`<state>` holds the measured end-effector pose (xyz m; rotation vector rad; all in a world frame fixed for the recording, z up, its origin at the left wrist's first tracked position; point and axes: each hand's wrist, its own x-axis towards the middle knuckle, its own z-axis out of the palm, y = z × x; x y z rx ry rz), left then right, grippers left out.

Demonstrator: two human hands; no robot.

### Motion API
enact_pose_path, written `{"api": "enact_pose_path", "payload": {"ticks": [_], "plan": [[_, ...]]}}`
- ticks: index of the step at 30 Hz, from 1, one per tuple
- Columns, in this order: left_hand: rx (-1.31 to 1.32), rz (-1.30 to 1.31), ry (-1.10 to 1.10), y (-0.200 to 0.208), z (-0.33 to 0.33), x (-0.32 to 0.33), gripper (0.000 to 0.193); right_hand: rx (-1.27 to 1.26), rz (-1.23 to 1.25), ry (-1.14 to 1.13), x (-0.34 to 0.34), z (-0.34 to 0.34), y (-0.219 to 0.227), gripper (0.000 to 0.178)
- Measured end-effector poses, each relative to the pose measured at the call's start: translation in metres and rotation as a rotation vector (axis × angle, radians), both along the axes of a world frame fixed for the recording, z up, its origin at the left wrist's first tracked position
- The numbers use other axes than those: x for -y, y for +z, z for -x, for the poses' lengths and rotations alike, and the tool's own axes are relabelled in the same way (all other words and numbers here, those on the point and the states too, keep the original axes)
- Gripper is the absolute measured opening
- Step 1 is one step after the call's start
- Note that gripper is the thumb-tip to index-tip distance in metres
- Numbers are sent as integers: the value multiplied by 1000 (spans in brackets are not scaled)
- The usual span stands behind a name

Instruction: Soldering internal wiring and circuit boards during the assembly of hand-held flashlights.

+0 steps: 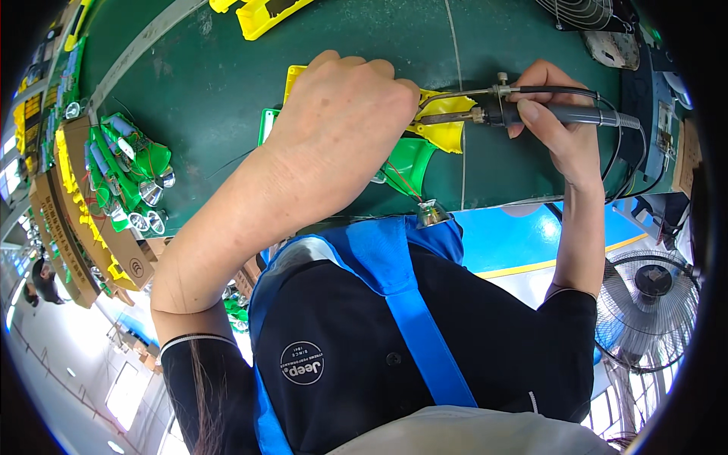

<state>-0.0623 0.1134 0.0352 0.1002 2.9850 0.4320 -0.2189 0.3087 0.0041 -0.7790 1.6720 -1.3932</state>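
My right hand (557, 121) grips a soldering iron (561, 114) with a thin solder feed tube clamped alongside it. The iron's tip points left, to beside my left hand (341, 121). That hand is closed, its fingers curled down over a yellow plastic flashlight shell (446, 135); what its fingertips pinch is hidden. Nearer my body lies a green flashlight shell (413, 163), partly covered by the left hand. Red wires run from it to a silver lamp reflector (432, 214) at the table's front edge.
Green flashlight halves with batteries and reflectors (125, 163) are piled on the left of the green table (205, 83). Beside them, a cardboard box (98, 205) holds yellow parts. More yellow shells (269, 17) lie at the back. A fan (652, 303) stands at right, near the iron's cables (641, 163).
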Motion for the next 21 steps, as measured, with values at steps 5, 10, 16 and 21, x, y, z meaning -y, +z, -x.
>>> {"api": "enact_pose_path", "payload": {"ticks": [5,10,16,21], "plan": [[19,32,3,2,1,-2,5,-9,-61,-63,-1,-7,3,25],[0,19,9,0,0,-2,6,17,34,-158,-21,-4,-3,28],[-27,21,6,-2,-2,-1,6,96,171,-304,-28,-15,-9,27],[-43,6,3,-5,-3,0,6,109,220,-374,-26,-23,-11,25]]}}
